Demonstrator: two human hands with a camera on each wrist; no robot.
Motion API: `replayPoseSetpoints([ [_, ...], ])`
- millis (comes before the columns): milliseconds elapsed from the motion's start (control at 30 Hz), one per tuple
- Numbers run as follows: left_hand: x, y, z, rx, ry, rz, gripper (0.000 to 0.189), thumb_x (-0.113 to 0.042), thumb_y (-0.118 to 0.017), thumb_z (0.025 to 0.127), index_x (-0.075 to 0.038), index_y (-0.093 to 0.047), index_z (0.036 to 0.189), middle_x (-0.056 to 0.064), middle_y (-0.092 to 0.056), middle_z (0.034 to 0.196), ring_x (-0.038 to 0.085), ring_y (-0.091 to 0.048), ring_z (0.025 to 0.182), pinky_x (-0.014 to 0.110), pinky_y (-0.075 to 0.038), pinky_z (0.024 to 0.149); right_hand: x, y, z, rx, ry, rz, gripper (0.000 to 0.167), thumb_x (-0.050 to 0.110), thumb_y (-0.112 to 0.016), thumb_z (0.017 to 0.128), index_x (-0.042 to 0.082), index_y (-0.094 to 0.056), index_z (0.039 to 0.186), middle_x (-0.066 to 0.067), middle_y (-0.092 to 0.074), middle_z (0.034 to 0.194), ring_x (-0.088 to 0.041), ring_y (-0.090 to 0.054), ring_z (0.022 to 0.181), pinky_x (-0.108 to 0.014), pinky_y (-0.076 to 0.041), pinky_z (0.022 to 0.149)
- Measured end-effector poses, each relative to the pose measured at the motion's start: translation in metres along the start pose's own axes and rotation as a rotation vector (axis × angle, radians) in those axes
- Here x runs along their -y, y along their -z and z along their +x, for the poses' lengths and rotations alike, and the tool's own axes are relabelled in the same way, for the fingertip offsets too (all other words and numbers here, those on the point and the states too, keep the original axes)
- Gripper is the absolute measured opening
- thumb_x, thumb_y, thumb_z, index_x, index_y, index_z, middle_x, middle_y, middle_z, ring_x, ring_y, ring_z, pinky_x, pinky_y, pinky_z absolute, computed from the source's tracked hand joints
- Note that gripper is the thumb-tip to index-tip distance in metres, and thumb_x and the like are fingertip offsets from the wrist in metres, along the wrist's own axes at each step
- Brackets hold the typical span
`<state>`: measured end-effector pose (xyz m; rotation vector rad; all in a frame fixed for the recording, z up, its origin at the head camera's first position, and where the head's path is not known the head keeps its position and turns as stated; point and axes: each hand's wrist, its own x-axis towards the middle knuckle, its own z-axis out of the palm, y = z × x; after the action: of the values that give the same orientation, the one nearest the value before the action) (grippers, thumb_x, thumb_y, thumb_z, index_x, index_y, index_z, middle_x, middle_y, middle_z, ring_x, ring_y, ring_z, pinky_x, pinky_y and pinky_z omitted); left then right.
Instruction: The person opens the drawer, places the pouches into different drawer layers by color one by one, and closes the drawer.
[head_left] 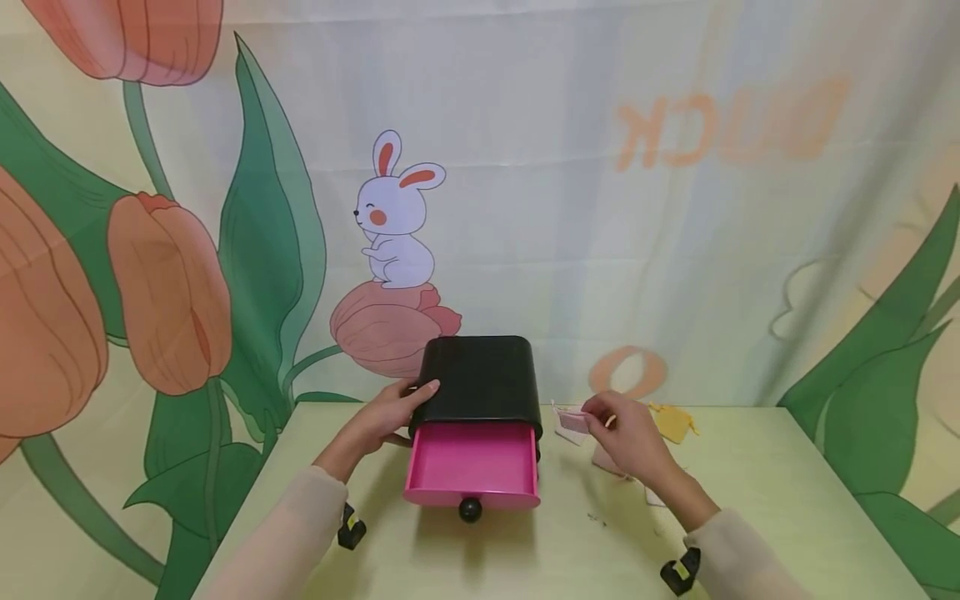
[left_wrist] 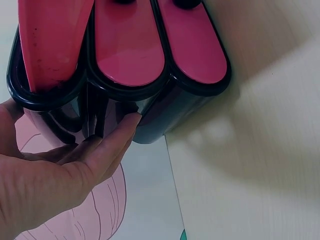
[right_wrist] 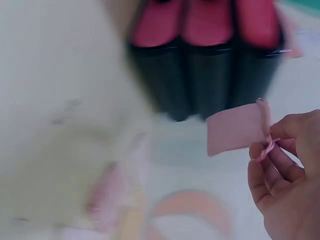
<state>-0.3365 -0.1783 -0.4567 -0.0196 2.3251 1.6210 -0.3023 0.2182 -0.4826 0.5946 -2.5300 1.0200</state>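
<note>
A black drawer box [head_left: 480, 379] with pink drawers stands on the table. Its top drawer [head_left: 474, 458] is pulled out, showing a bare pink inside and a round black knob [head_left: 470, 510]. My left hand [head_left: 390, 412] rests on the box's left side, thumb over the top; in the left wrist view its fingers [left_wrist: 112, 147] lie fairly straight against the black side. My right hand [head_left: 626, 433] pinches a small pink drawstring pouch [right_wrist: 237, 130] by its gathered cord end, in the air right of the box.
Several small pouches lie on the table by my right hand, among them a yellow pouch [head_left: 673, 423] and a pink one [head_left: 607, 461]. Small scraps [head_left: 596, 519] lie nearer. A printed curtain [head_left: 562, 208] hangs behind the table [head_left: 585, 567].
</note>
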Motion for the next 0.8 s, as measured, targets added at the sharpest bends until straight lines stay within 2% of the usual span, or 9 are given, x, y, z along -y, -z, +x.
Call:
replayPoseSetpoints([
  [167,0.000,0.001,0.001,-0.005,0.003,0.004,0.088,-0.058,-0.062,0.102,-0.007,-0.028,0.165,0.027,-0.048,0.156,0.053,-0.053,0.135,0.060,-0.063,0.085,0.044,0.030,0.014,0.010,0.028,0.074,0.005,0.009,-0.075,0.100,0.011,-0.074,0.105,0.003,-0.073,0.094,-0.014,-0.066,0.083,-0.031,-0.060,0.076],
  [300,0.001,0.001,0.001,-0.005,0.003,0.001,0.089,-0.058,-0.063,0.102,-0.007,-0.027,0.165,0.027,-0.047,0.156,0.052,-0.054,0.134,0.060,-0.063,0.085,0.077,0.033,0.018,0.049,0.051,0.134,0.006,0.013,-0.074,0.101,0.014,-0.074,0.106,0.005,-0.073,0.097,-0.015,-0.067,0.088,-0.035,-0.061,0.081],
  [433,0.001,0.002,0.000,-0.007,0.001,0.000,0.089,-0.059,-0.062,0.102,-0.006,-0.027,0.165,0.028,-0.047,0.155,0.052,-0.054,0.134,0.061,-0.062,0.085,0.101,0.014,0.023,0.113,0.040,0.245,0.004,0.015,-0.073,0.102,0.015,-0.075,0.106,0.005,-0.073,0.098,-0.017,-0.067,0.090,-0.037,-0.061,0.081],
  [600,-0.001,0.001,-0.001,-0.008,0.002,-0.008,0.088,-0.058,-0.063,0.102,-0.007,-0.028,0.165,0.027,-0.050,0.153,0.052,-0.054,0.134,0.060,-0.062,0.085,0.119,-0.022,0.024,0.197,-0.053,0.384,0.005,0.017,-0.074,0.101,0.014,-0.076,0.104,0.001,-0.072,0.097,-0.021,-0.065,0.086,-0.032,-0.060,0.076],
  [700,-0.002,0.000,-0.002,-0.006,0.007,-0.013,0.088,-0.058,-0.063,0.102,-0.007,-0.029,0.164,0.027,-0.052,0.151,0.051,-0.055,0.132,0.060,-0.063,0.085,0.126,-0.041,0.021,0.239,-0.104,0.420,0.005,0.019,-0.075,0.101,0.016,-0.077,0.104,0.001,-0.072,0.097,-0.021,-0.065,0.085,-0.029,-0.060,0.074],
  [800,-0.001,-0.001,-0.002,0.002,0.006,-0.012,0.087,-0.058,-0.063,0.102,-0.007,-0.030,0.164,0.027,-0.053,0.150,0.051,-0.056,0.132,0.061,-0.062,0.086,0.130,-0.055,0.018,0.250,-0.117,0.421,0.004,0.020,-0.075,0.101,0.018,-0.077,0.103,0.003,-0.072,0.096,-0.020,-0.065,0.085,-0.028,-0.060,0.075],
])
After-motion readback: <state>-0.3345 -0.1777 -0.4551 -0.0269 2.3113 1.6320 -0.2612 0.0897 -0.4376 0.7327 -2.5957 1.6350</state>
